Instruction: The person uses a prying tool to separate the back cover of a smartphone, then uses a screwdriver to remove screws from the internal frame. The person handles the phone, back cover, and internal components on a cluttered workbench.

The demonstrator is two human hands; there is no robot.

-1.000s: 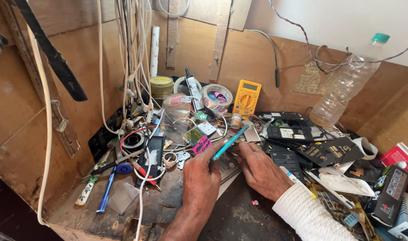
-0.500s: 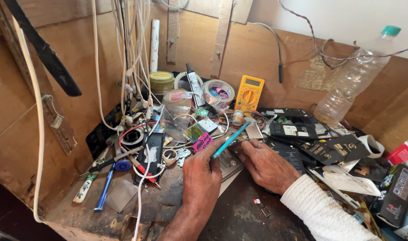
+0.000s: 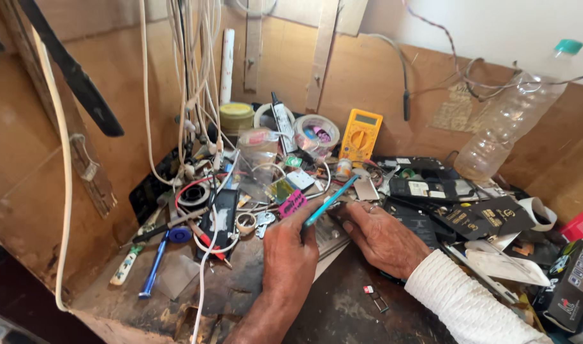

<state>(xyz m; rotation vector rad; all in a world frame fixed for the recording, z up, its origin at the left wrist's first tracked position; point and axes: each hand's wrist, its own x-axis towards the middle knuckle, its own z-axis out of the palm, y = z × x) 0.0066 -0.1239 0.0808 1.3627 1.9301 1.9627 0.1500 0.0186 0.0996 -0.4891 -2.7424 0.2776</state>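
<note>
Left hand (image 3: 290,250) grip closed on thin blue tool (image 3: 330,201), tip angled up-right. Right hand (image 3: 382,236) rests on cluttered counter (image 3: 342,306), fingers loose, holding nothing. Yellow multimeter (image 3: 360,134) behind.

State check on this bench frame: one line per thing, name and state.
left hand: gripping the blue tool
blue tool: held tilted, tip up to the right
right hand: resting flat on the bench, holding nothing
plastic bottle: capped, leaning on the wall
yellow multimeter: propped upright
tape roll: lying among the clutter
</note>
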